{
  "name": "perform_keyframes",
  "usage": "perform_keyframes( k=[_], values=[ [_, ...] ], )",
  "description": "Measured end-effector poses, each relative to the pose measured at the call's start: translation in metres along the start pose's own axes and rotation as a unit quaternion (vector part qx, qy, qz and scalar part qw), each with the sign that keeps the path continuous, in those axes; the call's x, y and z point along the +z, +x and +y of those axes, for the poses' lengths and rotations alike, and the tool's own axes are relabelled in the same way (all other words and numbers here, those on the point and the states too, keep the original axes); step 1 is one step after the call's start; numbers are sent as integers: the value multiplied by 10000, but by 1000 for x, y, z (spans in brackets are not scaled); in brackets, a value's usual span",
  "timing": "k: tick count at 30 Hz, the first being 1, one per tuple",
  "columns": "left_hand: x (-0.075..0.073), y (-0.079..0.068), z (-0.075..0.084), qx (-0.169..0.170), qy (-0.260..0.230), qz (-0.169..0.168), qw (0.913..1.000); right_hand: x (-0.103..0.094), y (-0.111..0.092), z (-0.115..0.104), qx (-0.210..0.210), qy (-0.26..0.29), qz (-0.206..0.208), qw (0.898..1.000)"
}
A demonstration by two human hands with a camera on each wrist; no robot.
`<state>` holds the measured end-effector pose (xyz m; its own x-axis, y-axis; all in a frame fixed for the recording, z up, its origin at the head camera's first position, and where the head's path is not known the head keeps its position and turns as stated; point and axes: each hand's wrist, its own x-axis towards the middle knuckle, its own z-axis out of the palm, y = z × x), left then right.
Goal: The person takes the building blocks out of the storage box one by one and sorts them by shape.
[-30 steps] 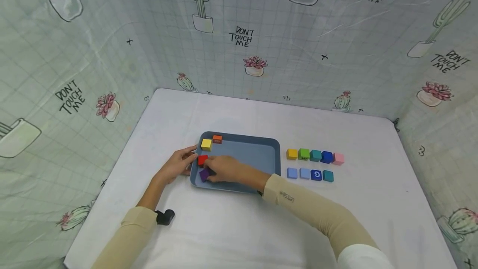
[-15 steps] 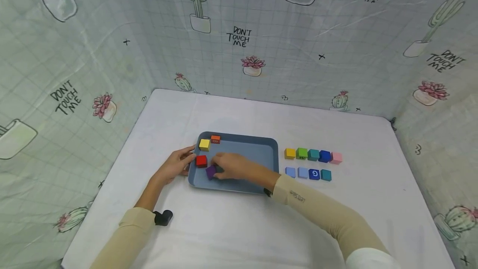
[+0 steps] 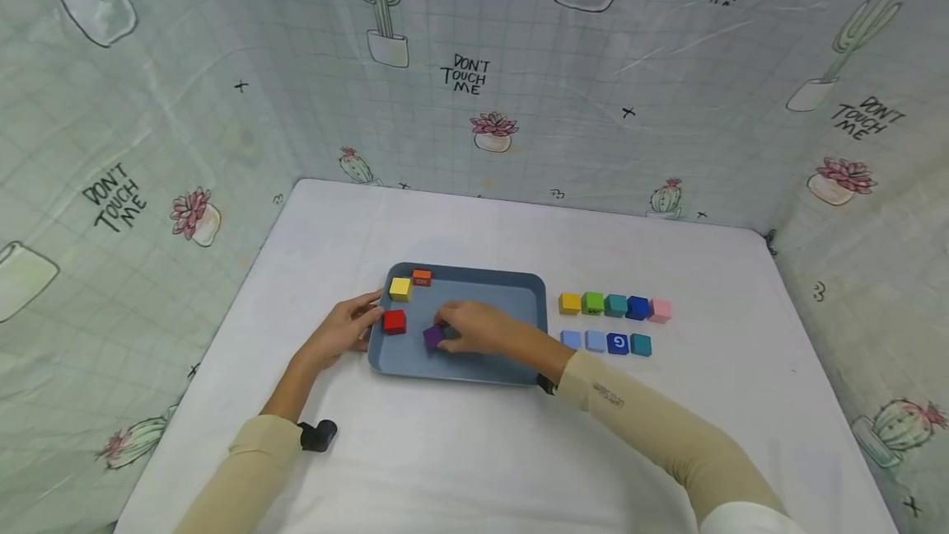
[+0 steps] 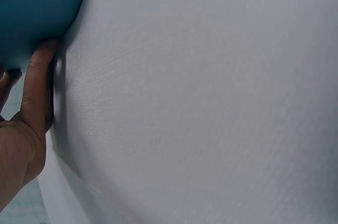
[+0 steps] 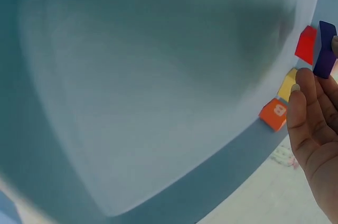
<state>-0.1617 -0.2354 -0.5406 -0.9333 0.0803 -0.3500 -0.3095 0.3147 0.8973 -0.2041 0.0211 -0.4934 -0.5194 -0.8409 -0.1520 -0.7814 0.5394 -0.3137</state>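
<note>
In the head view a blue-grey tray (image 3: 489, 272) lies on the white table. My right hand (image 3: 478, 326) is over it, pinching a purple cube (image 3: 433, 338) between thumb and fingers. The right wrist view shows that purple cube (image 5: 324, 49) at the fingertips. A red cube (image 3: 395, 321), a yellow cube (image 3: 400, 289) and a smaller-looking orange block (image 3: 422, 278) sit along the tray's left side. My left hand (image 3: 343, 328) rests against the tray's left edge; in the left wrist view a fairly straight finger (image 4: 37, 84) touches its outer wall.
Right of the tray stand two rows of cubes. The back row has yellow-orange (image 3: 569, 304), green (image 3: 592, 303), teal, blue and pink (image 3: 659, 311) ones; the front row has light blue (image 3: 596, 341), lettered blue (image 3: 618, 344) and teal (image 3: 641, 344). A patterned curtain (image 3: 474, 105) surrounds the table.
My right hand has drawn the purple cube rightward, away from the red cube, which is now fully exposed. The left hand stays at the tray's edge. The head view has shifted slightly.
</note>
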Motion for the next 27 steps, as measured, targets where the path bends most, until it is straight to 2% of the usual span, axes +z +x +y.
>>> perform_keyframes(
  k=[12,19,27],
  values=[
    [-2,-2,0,31,0,-82,10000,-2,-18,15,88,154,138,9997],
    [-3,-1,2,-34,-12,-4,10000,-6,-26,19,59,50,337,9994],
    [-1,-1,2,-28,-25,-42,10000,-11,-34,22,295,200,347,9988]
  ],
)
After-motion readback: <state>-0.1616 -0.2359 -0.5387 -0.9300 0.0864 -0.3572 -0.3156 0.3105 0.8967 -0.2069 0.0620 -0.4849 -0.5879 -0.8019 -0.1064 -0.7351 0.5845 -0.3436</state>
